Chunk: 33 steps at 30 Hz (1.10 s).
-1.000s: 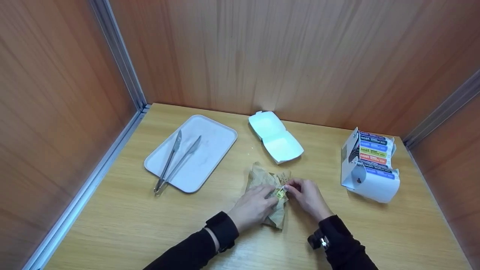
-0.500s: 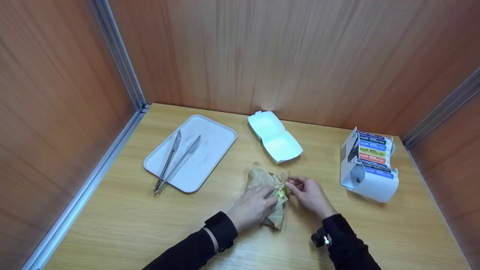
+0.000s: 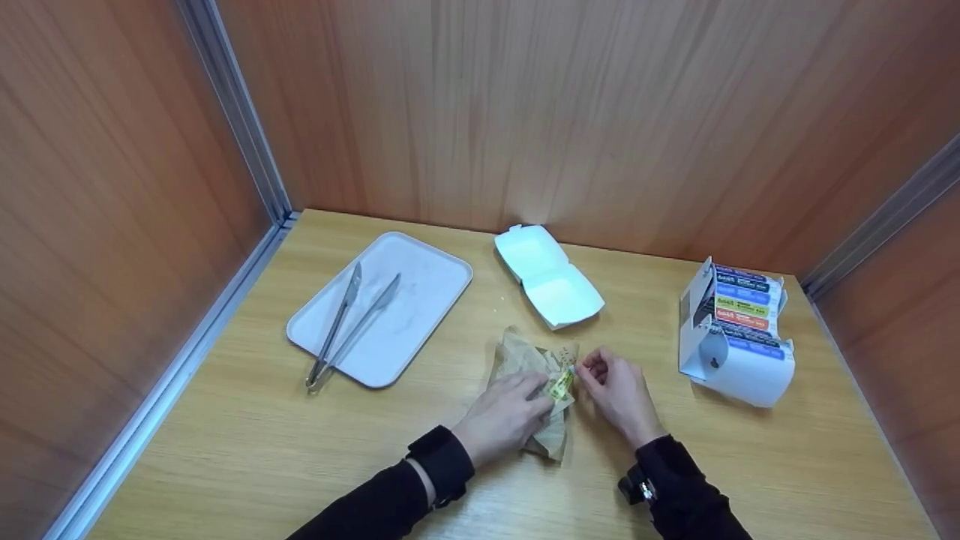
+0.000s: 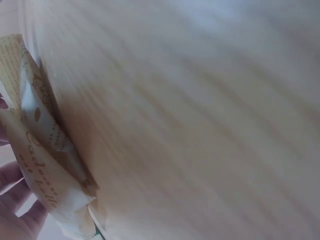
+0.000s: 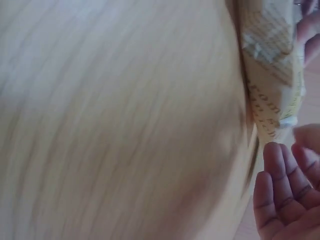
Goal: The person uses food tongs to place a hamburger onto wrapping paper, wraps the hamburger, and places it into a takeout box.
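Head | crumpled printed tan wrapper (image 3: 517,355), yellow sticker (image 3: 561,385) | left fingers (image 3: 529,381) apart | right fingers (image 3: 602,358) unclear

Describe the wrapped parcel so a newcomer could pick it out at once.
On the wooden table, find the open white box near the back wall. The parcel lies nearer the camera, under the left hand. It alone wears crumpled brown paper, with a yellow label.

Work enclosure — wood-grain panels around a light wood table.
The table (image 3: 225,457) meets the reddish-brown rear panel (image 3: 525,112), which has near-vertical grain; matching left panel (image 3: 112,202) and right panel (image 3: 907,322) flank it. Grey metal posts (image 3: 238,105) mark both rear corners — a metal base rail (image 3: 161,390) follows the table's left edge. Light reflects off the table's near side.
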Each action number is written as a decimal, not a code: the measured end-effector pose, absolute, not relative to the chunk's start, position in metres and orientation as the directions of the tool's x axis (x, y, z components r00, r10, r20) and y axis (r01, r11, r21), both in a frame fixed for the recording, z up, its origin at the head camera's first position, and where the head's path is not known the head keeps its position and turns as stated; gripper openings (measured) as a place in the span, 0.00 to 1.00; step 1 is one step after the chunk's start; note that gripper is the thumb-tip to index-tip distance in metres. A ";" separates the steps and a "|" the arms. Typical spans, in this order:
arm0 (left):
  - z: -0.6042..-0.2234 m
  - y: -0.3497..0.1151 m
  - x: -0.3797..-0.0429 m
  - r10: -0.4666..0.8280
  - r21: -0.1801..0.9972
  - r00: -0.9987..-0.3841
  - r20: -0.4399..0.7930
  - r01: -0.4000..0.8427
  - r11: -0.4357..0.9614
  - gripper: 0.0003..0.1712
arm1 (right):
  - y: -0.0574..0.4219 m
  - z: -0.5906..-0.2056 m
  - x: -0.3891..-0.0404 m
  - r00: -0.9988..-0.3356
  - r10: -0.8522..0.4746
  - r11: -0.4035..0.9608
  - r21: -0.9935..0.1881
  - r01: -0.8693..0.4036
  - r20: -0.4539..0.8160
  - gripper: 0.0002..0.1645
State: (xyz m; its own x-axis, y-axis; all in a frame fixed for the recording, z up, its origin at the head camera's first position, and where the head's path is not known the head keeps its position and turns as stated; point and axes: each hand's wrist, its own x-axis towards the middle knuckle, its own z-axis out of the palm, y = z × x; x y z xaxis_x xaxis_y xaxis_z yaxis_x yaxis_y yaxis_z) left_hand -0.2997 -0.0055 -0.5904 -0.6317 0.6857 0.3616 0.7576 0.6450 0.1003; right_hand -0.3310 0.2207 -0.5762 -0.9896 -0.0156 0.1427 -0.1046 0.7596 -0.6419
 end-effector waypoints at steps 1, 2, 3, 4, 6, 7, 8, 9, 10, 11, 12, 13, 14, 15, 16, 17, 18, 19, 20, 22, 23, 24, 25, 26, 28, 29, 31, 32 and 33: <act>-0.590 -0.005 -0.300 0.686 0.100 -0.632 0.360 0.757 0.645 0.07 | 0.220 -0.576 -0.329 -0.985 -0.044 0.767 -0.626 -0.142 0.169 0.05; -0.590 -0.005 -0.300 0.687 0.099 -0.632 0.360 0.758 0.645 0.07 | 0.220 -0.575 -0.326 -0.979 -0.075 0.772 -0.610 -0.178 0.191 0.05; -0.590 -0.005 -0.300 0.687 0.097 -0.631 0.360 0.758 0.646 0.07 | 0.220 -0.574 -0.323 -0.971 -0.108 0.779 -0.590 -0.215 0.212 0.05; -0.590 -0.005 -0.300 0.687 0.095 -0.631 0.359 0.757 0.646 0.07 | 0.219 -0.575 -0.321 -0.965 -0.139 0.786 -0.568 -0.245 0.225 0.06; -0.591 -0.006 -0.300 0.687 0.088 -0.630 0.362 0.757 0.647 0.07 | 0.218 -0.576 -0.317 -0.955 -0.182 0.799 -0.531 -0.283 0.234 0.09; -0.591 -0.006 -0.300 0.687 0.084 -0.628 0.364 0.757 0.648 0.07 | 0.217 -0.576 -0.315 -0.953 -0.192 0.803 -0.520 -0.291 0.236 0.10; -0.592 -0.006 -0.300 0.687 0.080 -0.625 0.370 0.759 0.647 0.07 | 0.216 -0.577 -0.314 -0.953 -0.194 0.808 -0.513 -0.290 0.234 0.12; -0.592 -0.006 -0.300 0.688 0.076 -0.622 0.373 0.760 0.646 0.07 | 0.216 -0.578 -0.313 -0.953 -0.193 0.813 -0.505 -0.289 0.235 0.13; -0.592 -0.006 -0.300 0.689 0.072 -0.619 0.377 0.761 0.645 0.08 | 0.216 -0.580 -0.313 -0.955 -0.188 0.818 -0.501 -0.282 0.231 0.15; -0.593 -0.006 -0.300 0.688 0.068 -0.617 0.382 0.762 0.644 0.08 | 0.216 -0.581 -0.313 -0.956 -0.185 0.819 -0.502 -0.277 0.226 0.17; -0.593 -0.006 -0.300 0.689 0.064 -0.614 0.386 0.763 0.643 0.08 | 0.216 -0.582 -0.313 -0.958 -0.184 0.821 -0.501 -0.274 0.221 0.18; -0.593 -0.006 -0.300 0.688 0.063 -0.612 0.390 0.764 0.643 0.08 | 0.216 -0.583 -0.313 -0.958 -0.187 0.821 -0.501 -0.273 0.216 0.20; -0.593 -0.007 -0.300 0.687 0.063 -0.610 0.394 0.764 0.642 0.08 | 0.216 -0.584 -0.313 -0.960 -0.190 0.822 -0.501 -0.271 0.207 0.21; -0.593 -0.007 -0.300 0.687 0.065 -0.611 0.393 0.764 0.642 0.08 | 0.216 -0.585 -0.313 -0.961 -0.197 0.821 -0.503 -0.271 0.196 0.22; -0.593 -0.007 -0.300 0.686 0.068 -0.612 0.394 0.764 0.642 0.08 | 0.216 -0.585 -0.314 -0.962 -0.203 0.820 -0.505 -0.269 0.182 0.23; -0.592 -0.007 -0.300 0.685 0.071 -0.614 0.393 0.763 0.643 0.08 | 0.215 -0.586 -0.314 -0.963 -0.211 0.820 -0.506 -0.268 0.169 0.24; -0.592 -0.007 -0.299 0.685 0.075 -0.615 0.390 0.763 0.642 0.08 | 0.215 -0.586 -0.315 -0.963 -0.219 0.820 -0.506 -0.269 0.157 0.25; -0.591 -0.007 -0.299 0.685 0.079 -0.617 0.387 0.762 0.642 0.07 | 0.215 -0.586 -0.315 -0.963 -0.225 0.821 -0.503 -0.268 0.146 0.26; -0.591 -0.006 -0.299 0.686 0.083 -0.618 0.384 0.763 0.641 0.07 | 0.216 -0.585 -0.315 -0.964 -0.229 0.825 -0.499 -0.265 0.133 0.27; -0.590 -0.006 -0.299 0.688 0.087 -0.620 0.376 0.763 0.640 0.07 | 0.216 -0.584 -0.315 -0.965 -0.237 0.832 -0.489 -0.262 0.112 0.29; -0.590 -0.006 -0.299 0.688 0.090 -0.623 0.372 0.762 0.641 0.08 | 0.216 -0.584 -0.315 -0.965 -0.241 0.834 -0.487 -0.259 0.099 0.30; -0.590 -0.007 -0.299 0.688 0.094 -0.625 0.369 0.762 0.641 0.10 | 0.216 -0.583 -0.315 -0.965 -0.247 0.837 -0.483 -0.257 0.085 0.31; -0.590 -0.007 -0.299 0.686 0.096 -0.626 0.370 0.760 0.642 0.12 | 0.216 -0.582 -0.314 -0.965 -0.253 0.841 -0.476 -0.257 0.074 0.32; -0.590 -0.008 -0.299 0.685 0.100 -0.628 0.370 0.760 0.642 0.16 | 0.215 -0.581 -0.314 -0.963 -0.261 0.845 -0.467 -0.260 0.064 0.33; -0.590 -0.009 -0.300 0.684 0.103 -0.630 0.368 0.759 0.643 0.22 | 0.215 -0.579 -0.313 -0.962 -0.268 0.851 -0.455 -0.262 0.053 0.34; -0.590 -0.010 -0.300 0.684 0.105 -0.629 0.369 0.759 0.642 0.24 | 0.215 -0.578 -0.312 -0.962 -0.267 0.856 -0.445 -0.262 0.053 0.34; -0.589 -0.010 -0.300 0.682 0.108 -0.628 0.374 0.760 0.640 0.26 | 0.214 -0.576 -0.309 -0.960 -0.268 0.872 -0.405 -0.276 0.076 0.34; -0.589 -0.010 -0.300 0.683 0.110 -0.630 0.370 0.760 0.641 0.26 | 0.213 -0.575 -0.307 -0.960 -0.266 0.877 -0.390 -0.280 0.091 0.33; -0.589 -0.010 -0.300 0.683 0.111 -0.632 0.367 0.758 0.642 0.25 | 0.212 -0.573 -0.305 -0.958 -0.265 0.880 -0.379 -0.286 0.108 0.33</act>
State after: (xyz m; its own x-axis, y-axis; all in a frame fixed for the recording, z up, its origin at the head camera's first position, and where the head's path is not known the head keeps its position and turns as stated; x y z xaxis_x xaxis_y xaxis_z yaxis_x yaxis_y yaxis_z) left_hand -0.3005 -0.0096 -0.5888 -0.6317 0.6827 0.3673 0.7585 0.6423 0.1107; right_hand -0.3046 0.2120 -0.5731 -0.9581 -0.2654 0.1078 -0.2864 0.8801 -0.3788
